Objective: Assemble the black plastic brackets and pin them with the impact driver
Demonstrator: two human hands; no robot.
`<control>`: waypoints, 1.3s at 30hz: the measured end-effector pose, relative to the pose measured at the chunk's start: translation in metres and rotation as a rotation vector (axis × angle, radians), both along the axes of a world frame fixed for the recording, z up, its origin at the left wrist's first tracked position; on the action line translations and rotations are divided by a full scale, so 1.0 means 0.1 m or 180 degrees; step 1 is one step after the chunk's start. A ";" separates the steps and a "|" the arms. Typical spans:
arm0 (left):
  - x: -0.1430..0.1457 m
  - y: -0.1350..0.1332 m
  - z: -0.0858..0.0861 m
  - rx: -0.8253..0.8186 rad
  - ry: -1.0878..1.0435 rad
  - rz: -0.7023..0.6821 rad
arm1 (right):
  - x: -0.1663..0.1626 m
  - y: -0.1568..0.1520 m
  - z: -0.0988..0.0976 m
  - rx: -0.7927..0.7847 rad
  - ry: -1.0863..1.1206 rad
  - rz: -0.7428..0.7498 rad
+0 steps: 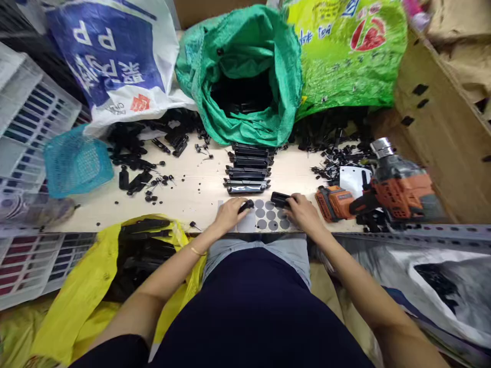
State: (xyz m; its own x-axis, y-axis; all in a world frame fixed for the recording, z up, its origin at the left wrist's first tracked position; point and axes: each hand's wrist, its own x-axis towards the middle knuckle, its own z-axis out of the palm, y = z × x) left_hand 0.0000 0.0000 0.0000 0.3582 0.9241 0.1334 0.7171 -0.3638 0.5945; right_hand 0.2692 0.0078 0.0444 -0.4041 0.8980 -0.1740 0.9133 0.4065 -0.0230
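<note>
My left hand (230, 214) is closed around a small black plastic part (246, 206) at the near edge of the workbench (199, 191). My right hand (303, 212) grips a black rectangular plastic piece (279, 199) just to the right of it. Both hands rest over a white sheet of round grey stickers (264, 217). Directly beyond my hands a row of stacked black plastic pieces (247, 171) runs toward an open green sack (245, 76) with black parts inside.
An orange cordless driver (387, 191) lies at the right among loose black parts (337, 153). A blue mesh basket (74, 161) sits at the left. A yellow bag of black pieces (141, 245) hangs below the bench. White-blue and lime-green sacks stand at the back.
</note>
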 end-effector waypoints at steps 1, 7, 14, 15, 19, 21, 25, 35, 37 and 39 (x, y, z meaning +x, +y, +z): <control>0.10 -0.02 -0.06 -0.0007 0.0075 0.0076 | -0.03 -0.03 -0.02 -0.0004 0.0028 -0.0029; 0.38 -0.14 -0.27 0.0097 0.0285 0.0378 | -0.08 0.08 -0.10 -0.0049 0.0499 -0.0305; 0.39 -0.13 -0.20 0.0026 -0.0142 0.0456 | -0.16 0.22 -0.22 -0.0708 0.1077 -0.0522; 0.42 -0.12 -0.20 0.0039 -0.0176 0.0468 | -0.21 0.18 -0.25 -0.0634 0.1145 -0.0606; 0.53 -0.10 -0.24 -0.0024 -0.0258 0.0538 | -0.48 -0.03 -0.37 -0.0212 0.1436 -0.0997; 0.56 -0.10 -0.27 -0.0045 -0.0335 0.0588 | -0.56 -0.09 -0.42 -0.0064 0.1451 -0.0984; 0.55 -0.08 -0.28 -0.0239 -0.0741 0.0574 | -0.56 -0.08 -0.48 -0.0009 0.1517 -0.0942; 0.38 0.05 0.04 -0.2808 -0.4494 0.1098 | -0.43 0.06 -0.52 -0.0170 0.1716 -0.1008; 0.37 0.06 0.12 -0.2926 -0.4702 0.1184 | -0.45 0.04 -0.51 -0.0157 0.1562 -0.1035; 0.38 0.06 0.17 -0.3024 -0.4759 0.1288 | -0.50 0.03 -0.51 -0.0121 0.1463 -0.1048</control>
State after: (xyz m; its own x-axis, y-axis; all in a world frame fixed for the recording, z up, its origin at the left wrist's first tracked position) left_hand 0.0378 0.0063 0.0170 0.2034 0.8592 -0.4695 -0.6075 0.4868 0.6276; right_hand 0.2195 0.0107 -0.0065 -0.1457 0.9860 -0.0809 0.8845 0.0931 -0.4572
